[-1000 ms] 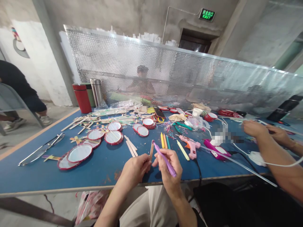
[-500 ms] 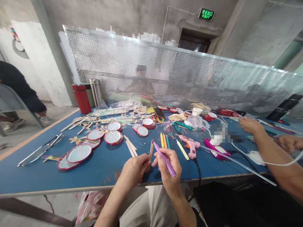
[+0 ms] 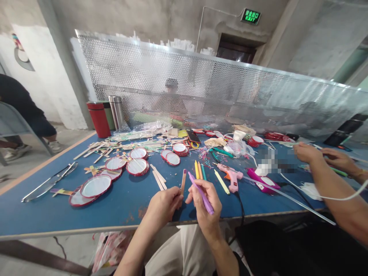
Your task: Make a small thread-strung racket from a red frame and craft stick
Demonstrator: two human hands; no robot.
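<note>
Between the fingers of my left hand (image 3: 165, 205) a wooden craft stick (image 3: 183, 183) stands upright, its top end coloured purple. My right hand (image 3: 206, 201) grips a purple marker (image 3: 201, 193) like a pen, its tip just right of the stick and apart from it. Several pale craft sticks (image 3: 158, 178) lie beyond my left hand. Orange, yellow and teal markers (image 3: 200, 170) lie past my right hand, with a pale yellow marker (image 3: 222, 182) and a pink glue gun (image 3: 232, 177) to its right.
Red-rimmed round discs (image 3: 96, 186) and metal tongs (image 3: 50, 182) lie at left. Loose sticks (image 3: 100, 149) and a red flask (image 3: 98, 119) stand farther back. At right, a co-worker's arm (image 3: 330, 180) reaches over the table near a magenta device (image 3: 263, 182) and cables. A perforated metal screen (image 3: 201, 84) closes the back.
The marker tip has come off the stick slightly to the right, and more purple shows on the stick's end. The co-worker's far hand has moved in closer to their other hand.
</note>
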